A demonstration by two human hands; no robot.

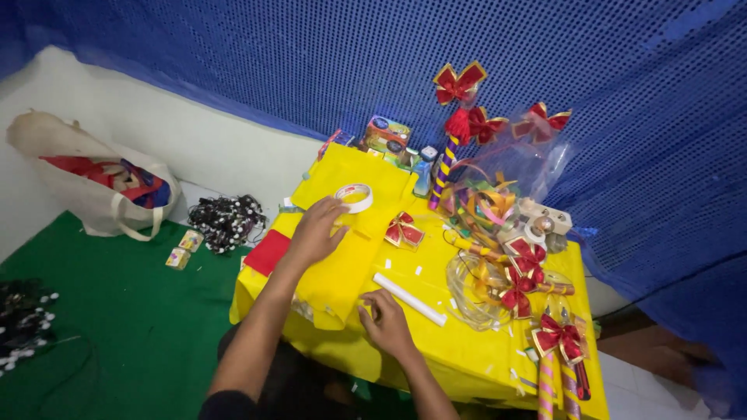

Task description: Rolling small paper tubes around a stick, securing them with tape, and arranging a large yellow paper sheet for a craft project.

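Note:
My left hand (317, 230) rests flat with fingers spread on a folded yellow sheet (346, 257) that lies on the yellow-covered table (459, 342). A white tape roll (354, 197) lies just past its fingertips. My right hand (386, 320) sits at the sheet's near edge, fingers curled and pinching that edge. A white rolled tube (409, 299) lies just right of this hand. A small red and gold bow (404, 230) sits between the tape roll and the tube.
Striped sticks topped with red bows (557, 342) and loose ribbons (486, 210) crowd the table's right side. Small boxes (387, 136) stand at the back. A cloth bag (93, 187) and a dark bead pile (226, 222) lie on the green floor mat (117, 327). Blue netting hangs behind.

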